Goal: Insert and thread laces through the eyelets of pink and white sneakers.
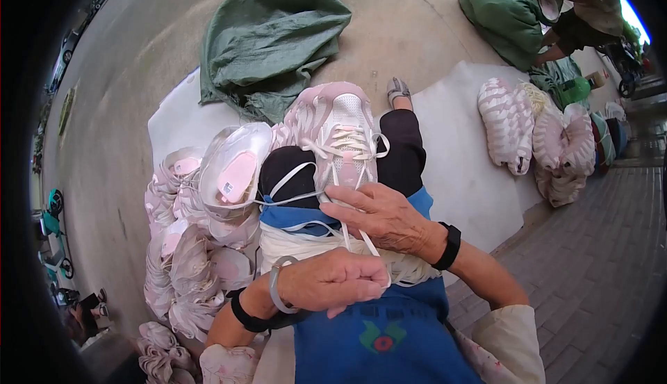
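- Step in hand, as I judge it: lacing the shoe upper [345,116]. Position: on the lap, between the knees, toe pointing away; laces cross its front.
- Left hand [333,280]: closed in a pinch on the lace [368,243], near the body.
- Right hand [379,217]: fingers part-spread over the near end of the upper, strands passing beneath. From where I stand, I cannot tell whether they grip.
- Next move: appears to call for steady, even tension by the left hand while the right hand steadies the upper.
- Lace supply: a cream bundle [295,246] lies across the lap, on the near side of the upper.
- First container: green sack [274,36], slumped at the far edge of the white sheet [458,161]; contents hidden.
- Second container: another green sack [497,19], just beyond the sheet's far edge, toward the right; pale footwear shows at its mouth, beside a co-worker [594,2].
- Stacked uppers [187,273]: nested along the sheet's left edge.
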`<state>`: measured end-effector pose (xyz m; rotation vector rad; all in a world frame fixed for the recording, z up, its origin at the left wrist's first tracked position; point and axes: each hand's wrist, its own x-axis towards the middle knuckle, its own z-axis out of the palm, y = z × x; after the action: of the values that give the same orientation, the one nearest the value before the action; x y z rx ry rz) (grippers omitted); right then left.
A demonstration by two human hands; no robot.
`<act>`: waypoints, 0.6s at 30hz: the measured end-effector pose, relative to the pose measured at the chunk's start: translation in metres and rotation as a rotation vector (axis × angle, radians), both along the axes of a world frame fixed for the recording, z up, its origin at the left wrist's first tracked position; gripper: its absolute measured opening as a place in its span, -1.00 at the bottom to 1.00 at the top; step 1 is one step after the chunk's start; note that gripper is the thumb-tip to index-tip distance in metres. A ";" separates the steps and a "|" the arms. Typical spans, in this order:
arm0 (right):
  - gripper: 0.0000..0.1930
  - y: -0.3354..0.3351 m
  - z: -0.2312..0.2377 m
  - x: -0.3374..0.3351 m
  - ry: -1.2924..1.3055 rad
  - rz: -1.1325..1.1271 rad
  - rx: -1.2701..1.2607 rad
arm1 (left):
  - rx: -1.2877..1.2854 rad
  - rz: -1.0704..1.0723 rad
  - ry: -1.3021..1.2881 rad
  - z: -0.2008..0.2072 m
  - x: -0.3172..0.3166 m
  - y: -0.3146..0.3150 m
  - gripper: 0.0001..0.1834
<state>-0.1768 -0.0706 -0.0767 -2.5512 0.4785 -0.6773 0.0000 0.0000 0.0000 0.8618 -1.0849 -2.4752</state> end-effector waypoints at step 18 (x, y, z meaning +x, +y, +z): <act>-0.87 0.034 0.012 0.018 -0.165 0.129 0.348 | 0.496 0.718 0.171 -0.093 -0.018 -0.031 -0.58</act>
<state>-0.1588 -0.0366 -0.0649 -2.1592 0.3386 -0.6845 -0.0178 -0.0307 -0.0932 0.9311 -0.0441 -2.1330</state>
